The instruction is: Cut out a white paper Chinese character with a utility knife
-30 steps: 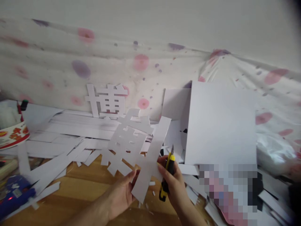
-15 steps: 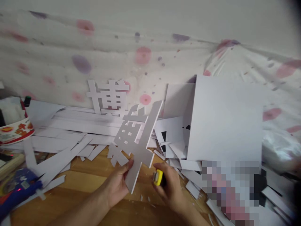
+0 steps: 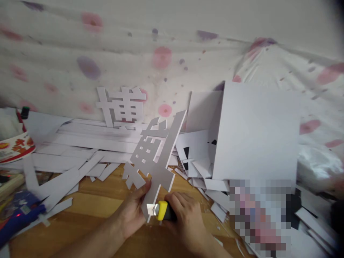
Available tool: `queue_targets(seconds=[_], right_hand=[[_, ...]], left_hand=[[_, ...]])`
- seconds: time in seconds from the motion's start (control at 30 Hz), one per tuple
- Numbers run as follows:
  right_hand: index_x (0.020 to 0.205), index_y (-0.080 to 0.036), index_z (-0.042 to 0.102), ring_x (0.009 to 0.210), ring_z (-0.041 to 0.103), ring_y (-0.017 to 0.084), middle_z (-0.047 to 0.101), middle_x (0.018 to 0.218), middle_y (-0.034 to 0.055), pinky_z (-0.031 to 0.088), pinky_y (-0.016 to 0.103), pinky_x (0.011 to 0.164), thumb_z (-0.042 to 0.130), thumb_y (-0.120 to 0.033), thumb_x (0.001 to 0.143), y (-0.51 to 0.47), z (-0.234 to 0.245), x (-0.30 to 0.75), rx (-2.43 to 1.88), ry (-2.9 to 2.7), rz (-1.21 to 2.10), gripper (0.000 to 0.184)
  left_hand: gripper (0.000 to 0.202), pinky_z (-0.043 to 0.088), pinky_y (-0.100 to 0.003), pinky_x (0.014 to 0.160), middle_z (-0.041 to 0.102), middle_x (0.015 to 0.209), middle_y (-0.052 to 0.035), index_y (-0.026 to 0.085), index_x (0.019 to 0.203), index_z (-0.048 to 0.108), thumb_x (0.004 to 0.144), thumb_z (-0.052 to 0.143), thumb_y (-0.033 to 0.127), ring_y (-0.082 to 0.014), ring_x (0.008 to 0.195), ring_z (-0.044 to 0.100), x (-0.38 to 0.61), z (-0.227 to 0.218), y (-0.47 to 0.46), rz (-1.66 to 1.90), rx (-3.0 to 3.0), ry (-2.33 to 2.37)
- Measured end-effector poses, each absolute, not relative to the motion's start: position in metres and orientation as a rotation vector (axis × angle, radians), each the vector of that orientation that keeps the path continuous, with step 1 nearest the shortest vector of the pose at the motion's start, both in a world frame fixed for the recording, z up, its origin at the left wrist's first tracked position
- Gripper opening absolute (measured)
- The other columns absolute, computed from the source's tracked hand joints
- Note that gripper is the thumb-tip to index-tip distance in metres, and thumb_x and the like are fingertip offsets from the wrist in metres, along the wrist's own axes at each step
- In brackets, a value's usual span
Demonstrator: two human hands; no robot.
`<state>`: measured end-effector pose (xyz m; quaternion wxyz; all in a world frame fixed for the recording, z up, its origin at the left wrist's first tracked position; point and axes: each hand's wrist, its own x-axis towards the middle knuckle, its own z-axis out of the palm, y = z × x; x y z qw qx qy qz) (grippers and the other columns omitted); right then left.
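My left hand (image 3: 135, 208) grips a white foam-board cut-out character (image 3: 153, 168) near its lower end, thumb on the face, holding it tilted above the wooden table. In my right hand (image 3: 185, 218) is a utility knife (image 3: 163, 210) with a yellow and black handle. Its blade points left and lies across the lower end of the cut-out in the view; whether it touches the board I cannot tell. A second white cut-out character (image 3: 122, 107) of similar shape leans upright against the wall behind.
White board strips (image 3: 88, 139) and offcuts cover the back and left of the wooden table (image 3: 91, 208). A large white board (image 3: 258, 132) stands at right. At left are a blue glue gun (image 3: 21, 222) and a printed paper bucket (image 3: 17, 147).
My right hand has turned the utility knife and brought it left, so its blade now overlaps the cut-out's lower end. My left hand keeps its hold on the cut-out.
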<state>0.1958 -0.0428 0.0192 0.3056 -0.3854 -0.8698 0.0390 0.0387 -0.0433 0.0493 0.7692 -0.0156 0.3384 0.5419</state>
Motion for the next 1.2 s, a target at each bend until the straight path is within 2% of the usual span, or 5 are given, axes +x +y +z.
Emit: queue_targets(seconds=[0.67,0.83,0.93,1.07,1.2], right_hand=[[0.069,-0.021,0.047,0.053,0.048,0.016,0.056,0.061,-0.0014,0.025,0.026,0.052,0.047,-0.013,0.057,-0.037,0.025,0.199,-0.998,-2.240,0.010,0.015],[0.067,-0.021,0.045,0.053,0.047,0.015,0.053,0.059,-0.0008,0.024,0.026,0.051,0.048,-0.015,0.063,-0.033,0.031,0.204,-1.027,-2.216,-0.036,0.008],[0.071,-0.021,0.049,0.055,0.048,0.016,0.055,0.061,-0.0001,0.026,0.026,0.053,0.049,-0.020,0.069,-0.034,0.033,0.204,-0.968,-2.267,-0.004,0.002],[0.076,-0.020,0.052,0.055,0.049,0.016,0.057,0.063,0.0001,0.027,0.027,0.053,0.051,-0.029,0.075,-0.036,0.032,0.202,-0.887,-2.333,0.052,0.009],[0.074,-0.021,0.052,0.055,0.049,0.016,0.057,0.062,-0.0002,0.027,0.027,0.052,0.051,-0.027,0.073,-0.036,0.031,0.201,-0.935,-2.303,0.023,0.007]], left_hand=[[0.022,0.050,-0.022,0.050,0.064,0.055,-0.0038,0.008,0.069,0.064,0.084,0.050,0.013,-0.0120,0.048,0.060,0.041,0.046,-0.044,1.149,-0.034,0.698],[0.018,0.051,-0.018,0.056,0.068,0.062,-0.0043,0.009,0.073,0.065,0.083,0.050,0.009,-0.0108,0.055,0.063,0.041,0.050,-0.046,1.167,-0.072,0.757],[0.016,0.051,-0.022,0.058,0.068,0.064,-0.0054,0.009,0.076,0.066,0.083,0.052,0.012,-0.0130,0.057,0.064,0.041,0.046,-0.047,1.151,-0.028,0.748],[0.020,0.049,-0.023,0.054,0.064,0.057,-0.0035,0.009,0.071,0.066,0.083,0.053,0.017,-0.0122,0.051,0.059,0.040,0.041,-0.046,1.126,0.032,0.664],[0.022,0.048,-0.022,0.053,0.063,0.056,-0.0032,0.008,0.069,0.066,0.083,0.052,0.016,-0.0113,0.050,0.058,0.040,0.040,-0.046,1.128,0.011,0.648]])
